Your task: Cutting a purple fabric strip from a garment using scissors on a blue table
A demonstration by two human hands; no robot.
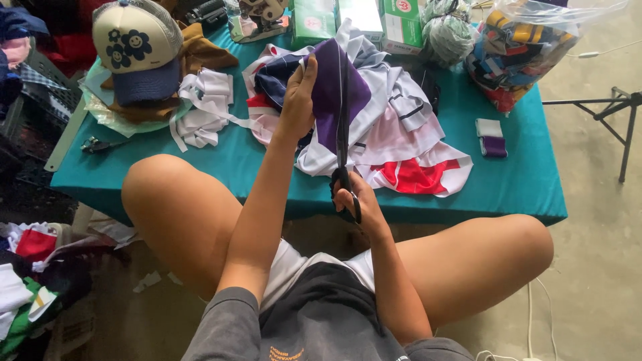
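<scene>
My left hand (299,100) holds up a piece of purple fabric (348,90) above the teal table (521,180). My right hand (354,200) grips the black handles of long scissors (343,134), whose blades point up and run along the purple fabric. Under them lies a heap of white, navy, pink and red garments (401,144). My bare knees frame the table's near edge.
A cream and navy cap (137,50) rests at the back left beside white fabric strips (207,107). A small tool (100,144) lies near the left edge. Green boxes (314,20), a bag of scraps (515,53), small folded pieces (491,137), floor cloth heap (30,281), stand legs (622,110).
</scene>
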